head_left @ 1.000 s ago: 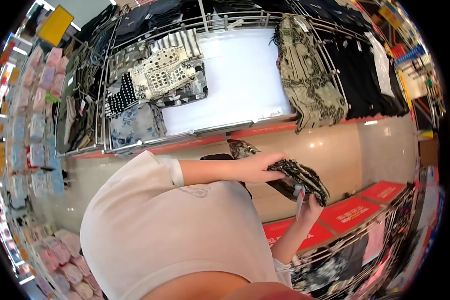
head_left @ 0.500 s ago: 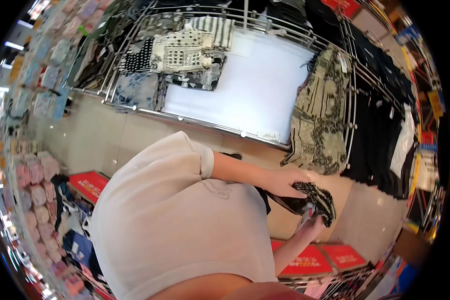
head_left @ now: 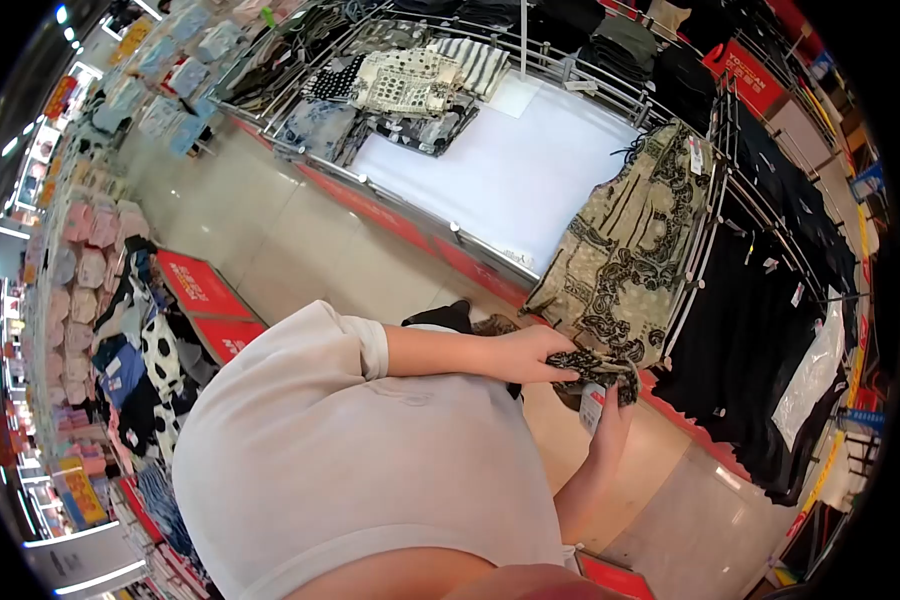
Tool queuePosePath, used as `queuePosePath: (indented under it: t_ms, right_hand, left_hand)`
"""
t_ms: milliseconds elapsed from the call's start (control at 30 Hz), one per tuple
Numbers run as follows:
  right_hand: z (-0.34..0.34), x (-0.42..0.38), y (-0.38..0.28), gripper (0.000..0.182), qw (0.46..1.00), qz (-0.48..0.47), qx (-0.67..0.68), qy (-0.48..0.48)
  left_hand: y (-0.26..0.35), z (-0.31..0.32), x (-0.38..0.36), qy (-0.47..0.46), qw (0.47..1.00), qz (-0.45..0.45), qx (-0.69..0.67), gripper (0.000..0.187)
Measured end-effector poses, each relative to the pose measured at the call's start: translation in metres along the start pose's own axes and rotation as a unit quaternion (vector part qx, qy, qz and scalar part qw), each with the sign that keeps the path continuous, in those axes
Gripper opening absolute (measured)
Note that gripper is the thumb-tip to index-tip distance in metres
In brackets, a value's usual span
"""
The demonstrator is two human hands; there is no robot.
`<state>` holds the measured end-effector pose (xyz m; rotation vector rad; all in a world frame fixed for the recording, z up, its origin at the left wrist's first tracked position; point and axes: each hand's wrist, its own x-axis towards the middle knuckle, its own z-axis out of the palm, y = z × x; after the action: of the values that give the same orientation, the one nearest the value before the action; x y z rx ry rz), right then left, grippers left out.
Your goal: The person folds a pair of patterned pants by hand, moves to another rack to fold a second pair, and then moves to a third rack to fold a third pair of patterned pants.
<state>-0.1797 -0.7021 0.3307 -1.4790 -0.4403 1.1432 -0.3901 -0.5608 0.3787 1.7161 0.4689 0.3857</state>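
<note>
My left hand (head_left: 532, 354) is closed on a dark, black-and-tan patterned garment (head_left: 595, 366), gripping its gathered edge. Facing it, my right hand (head_left: 613, 418) grips the right end of the same garment. A white and red tag (head_left: 592, 405) hangs beside my right fingers. Part of the garment trails below and behind my left forearm. Just beyond my hands, a tan garment with a black paisley pattern (head_left: 625, 250) lies along the right side of the white display table (head_left: 510, 180).
Patterned folded clothes (head_left: 405, 85) lie on the table's far left. Metal rails (head_left: 410, 205) edge the table. Black garments (head_left: 740, 330) hang at right. Shelves of pink packages (head_left: 90, 270), a pile of clothes (head_left: 145, 370) and red signs (head_left: 195, 285) stand at left.
The view has shifted, showing more floor and the table's red side. My hands and the held garment now appear slightly higher and further left, close to the paisley garment's lower end.
</note>
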Motion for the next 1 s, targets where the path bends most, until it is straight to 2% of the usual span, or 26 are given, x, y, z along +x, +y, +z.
queuePosePath:
  t_ms: [33, 100, 167, 233, 300, 333, 367, 400, 433, 467, 500, 567, 633, 700, 767, 800, 833, 900, 933, 967, 1000]
  right_hand:
    - [-0.008, 0.004, -0.003, 0.039, 0.997, -0.008, -0.077, -0.015]
    - [-0.015, 0.009, 0.001, 0.036, 0.998, -0.027, -0.049, -0.034]
    - [-0.021, 0.019, 0.019, 0.039, 0.995, -0.094, 0.007, -0.018]
    - [-0.017, 0.014, 0.014, 0.039, 0.997, -0.082, 0.005, -0.003]
    - [-0.013, 0.008, 0.003, 0.035, 0.984, -0.101, 0.146, 0.003]
    - [-0.012, 0.007, 0.004, 0.043, 0.974, -0.136, 0.181, -0.008]
    - [-0.01, 0.007, 0.005, 0.043, 0.974, -0.135, 0.18, -0.008]
    - [-0.007, 0.008, 0.006, 0.051, 0.963, -0.192, 0.191, -0.003]
    - [-0.006, 0.01, 0.009, 0.058, 0.947, -0.249, 0.202, 0.002]
    - [-0.014, 0.015, 0.019, 0.071, 0.949, -0.24, 0.206, -0.004]
    - [-0.018, 0.015, 0.02, 0.071, 0.948, -0.242, 0.206, -0.004]
    - [-0.022, 0.015, 0.023, 0.071, 0.945, -0.185, 0.257, -0.078]
    - [-0.045, 0.019, 0.034, 0.069, 0.955, -0.159, 0.227, -0.103]
    - [-0.061, 0.017, 0.035, 0.068, 0.963, -0.132, 0.196, -0.129]
    - [-0.069, 0.002, 0.009, 0.06, 0.965, -0.141, 0.172, -0.138]
    - [-0.073, -0.004, -0.001, 0.06, 0.965, -0.142, 0.173, -0.138]
    - [-0.08, -0.01, -0.011, 0.054, 0.966, -0.188, 0.137, -0.11]
    - [-0.089, -0.019, -0.032, 0.044, 0.957, -0.277, 0.062, -0.054]
    - [-0.088, -0.026, -0.042, 0.04, 0.958, -0.273, 0.071, -0.057]
    - [-0.087, -0.027, -0.041, 0.04, 0.958, -0.273, 0.071, -0.056]
    - [-0.085, -0.029, -0.041, 0.039, 0.954, -0.293, 0.03, -0.053]
  left_hand:
    - [0.002, 0.009, 0.001, 0.019, 0.999, 0.03, 0.033, 0.028]
    - [0.009, 0.022, 0.001, 0.011, 0.998, -0.005, 0.069, 0.026]
    - [0.012, 0.038, 0.001, 0.038, 0.994, 0.053, 0.091, 0.028]
    - [0.013, 0.05, 0.003, 0.058, 0.99, 0.082, 0.095, 0.031]
    - [0.017, 0.057, 0.003, 0.08, 0.985, 0.111, 0.102, 0.034]
    - [0.019, 0.063, 0.002, 0.093, 0.993, 0.047, -0.058, 0.032]
    - [0.02, 0.069, 0.001, 0.101, 0.971, -0.018, -0.217, 0.03]
    - [0.018, 0.071, 0.0, 0.078, 0.952, -0.075, -0.287, 0.03]
    - [0.018, 0.073, 0.001, 0.078, 0.952, -0.074, -0.286, 0.03]
    - [0.018, 0.075, 0.003, 0.065, 0.945, -0.077, -0.312, 0.03]
    - [0.02, 0.078, 0.005, 0.052, 0.936, -0.08, -0.339, 0.03]
    - [0.02, 0.08, 0.006, 0.04, 0.937, -0.082, -0.338, 0.031]
    - [0.026, 0.082, 0.007, 0.043, 0.915, -0.077, -0.394, 0.033]
    - [0.027, 0.08, 0.012, 0.021, 0.921, -0.08, -0.381, 0.033]
    - [0.037, 0.073, 0.016, -0.018, 0.986, -0.05, -0.16, 0.033]
    - [0.043, 0.069, 0.018, -0.037, 0.981, -0.121, -0.147, 0.037]
    - [0.048, 0.071, 0.018, -0.038, 0.981, -0.12, -0.145, 0.037]
    - [0.058, 0.072, 0.019, 0.065, 0.995, 0.029, -0.076, 0.045]
    - [0.065, 0.072, 0.02, 0.076, 0.994, 0.047, -0.066, 0.056]
    - [0.064, 0.074, 0.02, 0.075, 0.994, 0.047, -0.066, 0.056]
    - [0.063, 0.078, 0.018, 0.126, 0.989, 0.081, -0.003, 0.058]
